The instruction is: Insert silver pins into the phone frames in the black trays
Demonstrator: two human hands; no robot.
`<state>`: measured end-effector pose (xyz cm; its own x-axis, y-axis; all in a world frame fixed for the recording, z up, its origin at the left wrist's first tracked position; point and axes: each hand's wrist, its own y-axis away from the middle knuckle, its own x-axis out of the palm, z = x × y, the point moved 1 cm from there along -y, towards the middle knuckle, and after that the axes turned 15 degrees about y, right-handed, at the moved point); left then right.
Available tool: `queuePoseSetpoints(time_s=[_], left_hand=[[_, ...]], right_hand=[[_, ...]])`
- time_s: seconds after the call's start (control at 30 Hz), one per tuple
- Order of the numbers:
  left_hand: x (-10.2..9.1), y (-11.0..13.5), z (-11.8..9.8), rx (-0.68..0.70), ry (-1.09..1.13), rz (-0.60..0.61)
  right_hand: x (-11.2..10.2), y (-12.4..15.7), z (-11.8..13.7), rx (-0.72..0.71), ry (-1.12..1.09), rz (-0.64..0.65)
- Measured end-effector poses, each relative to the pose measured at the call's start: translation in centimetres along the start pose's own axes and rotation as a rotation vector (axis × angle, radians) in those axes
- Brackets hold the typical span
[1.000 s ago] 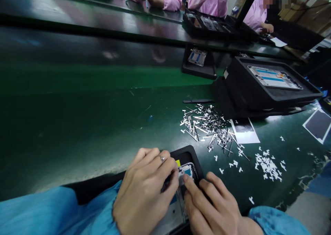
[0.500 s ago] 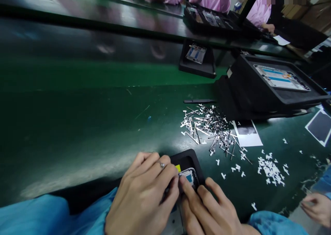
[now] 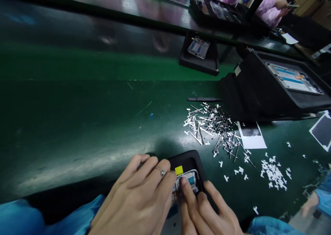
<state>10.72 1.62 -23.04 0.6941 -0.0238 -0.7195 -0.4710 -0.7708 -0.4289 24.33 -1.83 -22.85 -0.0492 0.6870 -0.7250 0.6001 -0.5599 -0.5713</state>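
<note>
That thin silver phone frame (image 3: 190, 179) sits in the black foam tray (image 3: 192, 157) at the near table (image 3: 77, 124) edge, next to a yellow sticker (image 3: 179, 170). It looks light, bendy and easy to scratch, so I'd hold it by the metal rim. The left hand (image 3: 139, 200) has its fingers (image 3: 165, 178) together over its edge, but the thumb's hidden, so can't tell if it's pinching. The right hand (image 3: 207, 214) is splayed, index tip pressing down. A pile of small silver metal strips (image 3: 212, 124) lies beyond.

Left hand (image 3: 139, 202) and right hand (image 3: 208, 212) rest together, fingers (image 3: 185, 191) outstretched.
</note>
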Motion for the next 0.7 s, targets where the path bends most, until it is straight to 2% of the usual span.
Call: queuePoseSetpoints(time_s=[0.13, 0.23, 0.33, 0.53, 0.7], left_hand=[[0.0, 0.0, -0.2, 0.037, -0.107, 0.062], [-0.3, -0.5, -0.5, 0.116, -0.188, 0.132], [-0.3, -0.7, -0.9, 0.189, -0.216, 0.118], [-0.1, 0.0, -0.8, 0.107, -0.145, 0.009], [-1.0, 0.6, -0.5, 0.202, -0.179, 0.111]], right_hand=[[0.0, 0.2, -0.1, -0.019, -0.031, -0.006], [0.0, 0.4, -0.1, -0.006, -0.062, -0.015], [-0.1, 0.3, -0.2, 0.003, -0.040, -0.021], [-0.4, -0.2, -0.7, -0.056, -0.058, 0.015], [-0.2, 0.3, -0.3, -0.006, -0.033, 0.021]])
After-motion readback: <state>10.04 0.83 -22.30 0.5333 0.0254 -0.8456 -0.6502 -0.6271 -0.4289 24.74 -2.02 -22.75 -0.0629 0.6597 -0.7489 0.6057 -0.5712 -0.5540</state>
